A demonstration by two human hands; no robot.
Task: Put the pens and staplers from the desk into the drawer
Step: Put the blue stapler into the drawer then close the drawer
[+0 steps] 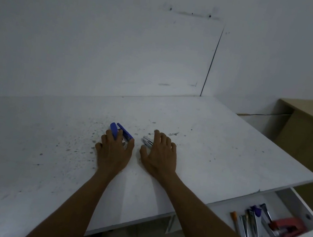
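Note:
A blue stapler [118,131] lies on the white desk [218,148] near its middle, and my left hand [115,150] rests over its near end with fingers curled around it. Just to the right, a small silver stapler [146,142] pokes out from under my right hand [159,155], whose fingers are spread flat over it. Whether either hand has a firm hold I cannot tell. The white drawer [301,203] stands pulled out at the lower right, below the desk edge, holding several staplers and pens, among them a red stapler [287,226].
The desk top is speckled with dark stains and meets a white wall at the back. A wooden cabinet [312,129] stands to the right beyond the desk corner. The floor shows beneath the desk's front edge.

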